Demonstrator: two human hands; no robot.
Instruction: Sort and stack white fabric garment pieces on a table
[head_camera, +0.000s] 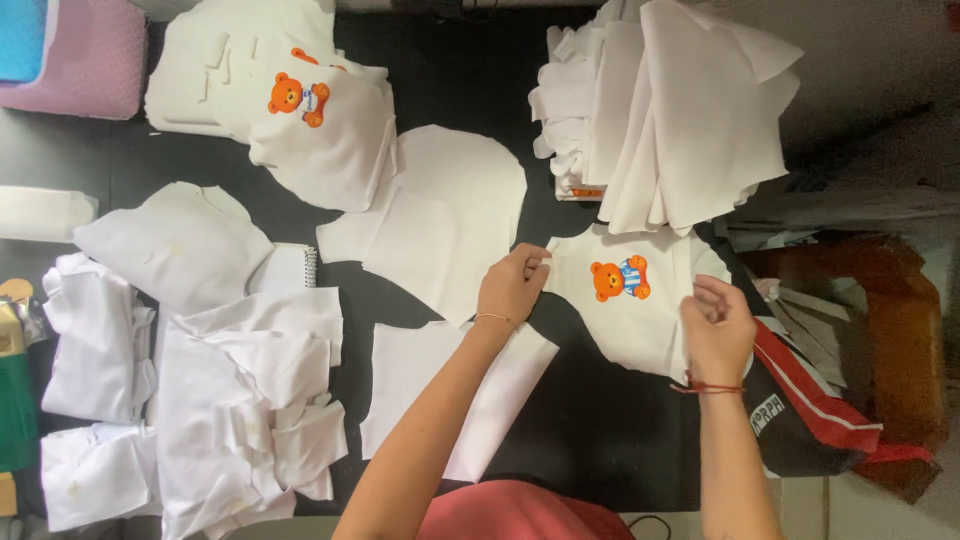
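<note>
Taking the bear-print panel (625, 300) as the landmark: far to its left, loose white cut pieces (240, 400) lie heaped on the black desk (600, 430), with a small spiral notebook (290, 268) half buried among them. Up and to the left of the panel sits a second stack topped by another bear print (320, 120), and between the two lies a plain rounded white piece (440, 225). The left hand (512, 285) pinches the panel's left edge, fingers closed on the cloth. The panel itself lies flat near the desk's right side, just below a tall stack of white fabric (670, 110). The right hand (718, 330) is curled closed at the panel's right edge, seemingly gripping it. As a judgement, uneven pulling could skew or wrinkle the panel, and a lifted corner could snag the leaning stack above and topple it.
</note>
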